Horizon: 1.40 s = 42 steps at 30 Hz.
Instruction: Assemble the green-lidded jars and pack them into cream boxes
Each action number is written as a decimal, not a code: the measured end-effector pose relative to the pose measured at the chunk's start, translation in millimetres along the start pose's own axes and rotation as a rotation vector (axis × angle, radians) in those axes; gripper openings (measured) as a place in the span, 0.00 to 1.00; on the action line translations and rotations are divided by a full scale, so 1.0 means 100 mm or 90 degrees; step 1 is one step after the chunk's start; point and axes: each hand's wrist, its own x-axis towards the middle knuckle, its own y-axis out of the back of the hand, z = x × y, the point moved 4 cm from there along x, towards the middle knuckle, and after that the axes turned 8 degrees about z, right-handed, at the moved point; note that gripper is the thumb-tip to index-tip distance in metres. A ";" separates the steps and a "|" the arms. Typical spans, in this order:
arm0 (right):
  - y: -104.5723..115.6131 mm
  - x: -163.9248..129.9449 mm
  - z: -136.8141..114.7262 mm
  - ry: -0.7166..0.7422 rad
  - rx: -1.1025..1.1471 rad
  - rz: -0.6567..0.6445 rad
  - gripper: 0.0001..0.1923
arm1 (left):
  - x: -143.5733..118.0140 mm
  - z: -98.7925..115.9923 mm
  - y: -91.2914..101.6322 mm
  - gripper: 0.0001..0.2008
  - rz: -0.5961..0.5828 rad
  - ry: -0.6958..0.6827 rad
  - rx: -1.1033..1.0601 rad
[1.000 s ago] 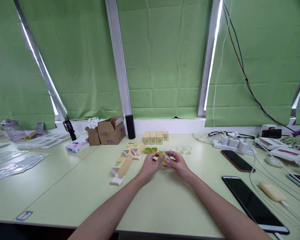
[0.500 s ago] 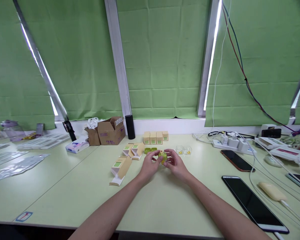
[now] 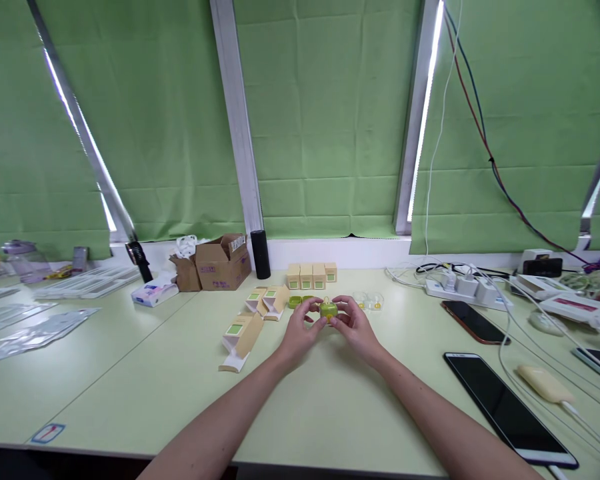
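From my remote post, I see the left hand point(image 3: 300, 331) and right hand point(image 3: 357, 333) gripping one small, rounded green plastic container point(image 3: 329, 309) between their fingertips, above a pale green table point(image 3: 325, 413). Just beyond the container sit two small green plastic pieces point(image 3: 295, 302), one partly blocked by the left hand; to its right, two clear cups with yellow centres point(image 3: 375, 301). Behind it stand four closed tan cardboard boxes point(image 3: 307, 275); to its left lie three opened tan boxes point(image 3: 249, 331) and, farther, a brown carton point(image 3: 223, 272). Well to its right: three dark-screened devices point(image 3: 510, 407).
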 end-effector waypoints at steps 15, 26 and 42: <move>0.03 0.07 0.04 0.017 0.005 -0.010 0.21 | 0.00 0.00 -0.01 0.17 0.025 -0.030 0.056; 0.09 0.09 0.15 -0.165 0.304 -0.041 0.17 | 0.06 -0.01 0.04 0.16 0.068 -0.013 -0.010; 0.24 0.16 0.22 -0.064 0.060 0.160 0.35 | 0.16 -0.06 0.23 0.11 0.146 -0.023 0.175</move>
